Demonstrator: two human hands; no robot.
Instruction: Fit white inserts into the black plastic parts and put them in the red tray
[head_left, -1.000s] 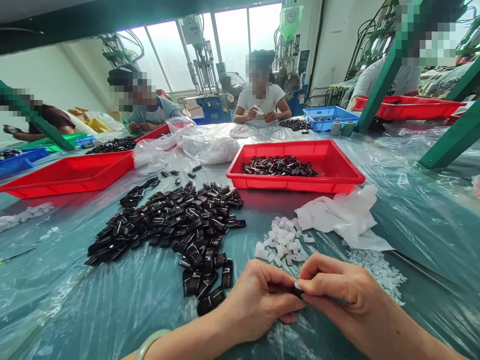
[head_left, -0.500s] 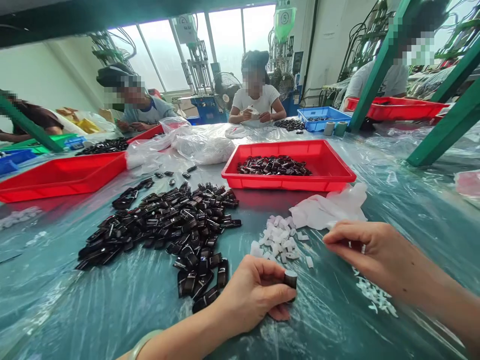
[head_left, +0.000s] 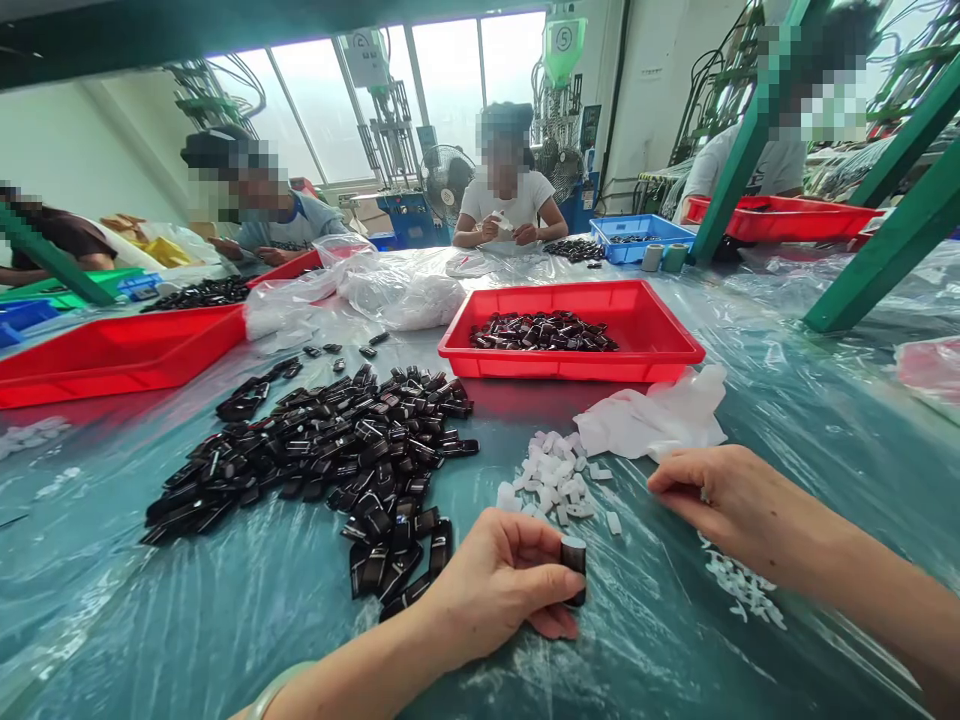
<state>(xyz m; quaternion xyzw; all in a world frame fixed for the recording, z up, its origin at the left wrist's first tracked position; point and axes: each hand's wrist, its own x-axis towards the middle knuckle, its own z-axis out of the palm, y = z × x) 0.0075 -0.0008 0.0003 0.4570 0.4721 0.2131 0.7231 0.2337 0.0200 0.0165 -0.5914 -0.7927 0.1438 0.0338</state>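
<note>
Between the thumb and fingers of my left hand (head_left: 514,580) is a small dark piece (head_left: 574,570) with a pale top face, held upright. To the right, my right hand (head_left: 720,495) has its thumb and index finger pressed together; whatever they pinch is too small to make out. Black glossy pieces (head_left: 375,440) lie in a large heap left of my left hand. White foam-like bits (head_left: 551,470) are piled just beyond my hands. Small white slivers (head_left: 742,580) lie below my right hand. A crumpled white sheet (head_left: 652,415) rests behind the white bits.
A red tray (head_left: 660,355) holding black pieces stands beyond the heap; another red tray (head_left: 135,350) is at the left. Plastic bags (head_left: 397,290) lie between them. Green posts (head_left: 885,235) rise at the right. Several people sit across the plastic-covered table (head_left: 225,630).
The dark piece in my left hand now stands more upright, with more of its side showing. The whole view has shifted slightly, and both hands stay in nearly the same place.
</note>
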